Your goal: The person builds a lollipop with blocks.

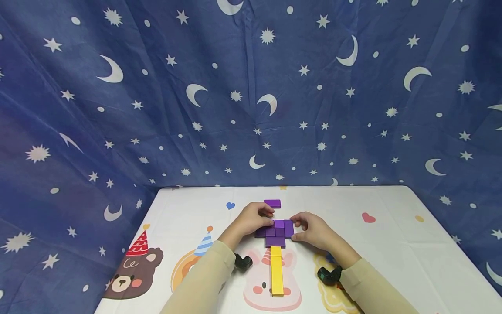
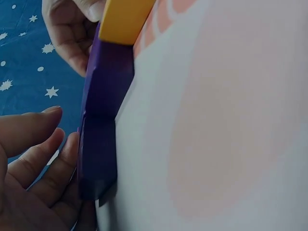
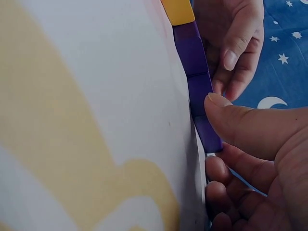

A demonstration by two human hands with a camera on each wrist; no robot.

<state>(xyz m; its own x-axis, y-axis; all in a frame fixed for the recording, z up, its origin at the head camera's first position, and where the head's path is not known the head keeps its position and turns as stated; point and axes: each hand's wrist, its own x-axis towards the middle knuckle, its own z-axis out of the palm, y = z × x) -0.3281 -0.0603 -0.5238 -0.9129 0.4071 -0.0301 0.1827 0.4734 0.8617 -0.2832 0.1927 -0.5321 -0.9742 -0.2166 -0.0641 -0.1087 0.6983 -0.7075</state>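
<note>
Flat purple blocks (image 1: 275, 241) lie side by side on the white tablecloth in the head view, forming a cluster. A strip of yellow blocks (image 1: 276, 277) runs from it toward the person. At the cluster's left, the left hand (image 1: 256, 216) has its fingertips over the blocks; in the left wrist view its thumb stands apart from the purple edge (image 2: 98, 154). The right hand (image 1: 315, 230) pinches the rightmost purple block (image 1: 289, 229), thumb at the near end and index finger at the far end. In the right wrist view that thumb (image 3: 240, 122) touches the purple side.
A single purple block (image 1: 272, 203) lies beyond the cluster, close to the left hand's fingers. The tablecloth (image 1: 337, 205) carries printed animals and hearts. A blue star-and-moon curtain (image 1: 251, 109) hangs behind the table's far edge. Both wrists wear black cameras (image 1: 329, 275).
</note>
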